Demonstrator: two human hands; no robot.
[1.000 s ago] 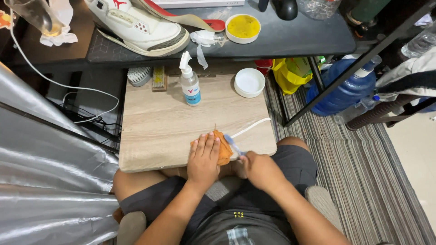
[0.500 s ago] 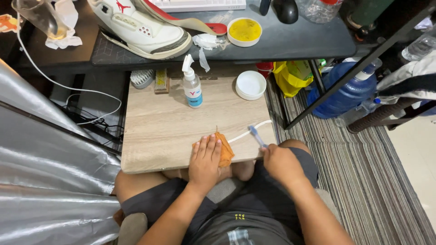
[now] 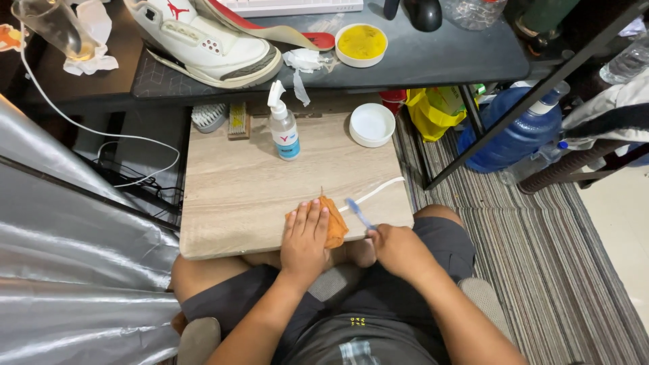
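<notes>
You have one view only, worn on your head, looking steeply down and forward over your lap at the wooden board, close below, dark desk beyond it.

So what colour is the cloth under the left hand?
Orange. The cloth lies flat on the wooden board, pressed by the left hand; head view.

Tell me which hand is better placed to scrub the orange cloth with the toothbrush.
Probably the right hand: it holds the blue toothbrush beside the orange cloth, while the left hand lies flat on it.
</notes>
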